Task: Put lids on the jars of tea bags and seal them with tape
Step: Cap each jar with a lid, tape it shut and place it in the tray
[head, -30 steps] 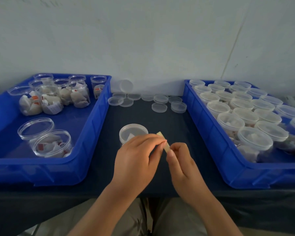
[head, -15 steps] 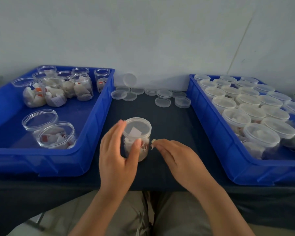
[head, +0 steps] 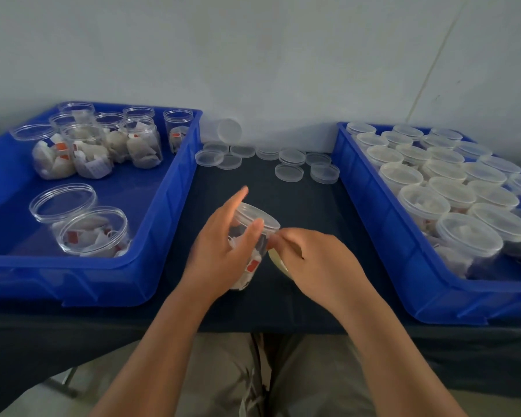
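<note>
Gripping a lidded jar [head: 251,260] of tea bags in the left hand [head: 220,254], tilted at the middle of the dark desk [head: 286,203] between two blue bins [head: 166,212]; pinching a strip of tape [head: 278,262] in the right hand [head: 313,260] beside the jar's lid [head: 257,215].

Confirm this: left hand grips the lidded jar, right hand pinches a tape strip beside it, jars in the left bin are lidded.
No: the head view shows the jars in the left blue bin open, without lids. The rest holds.
</note>
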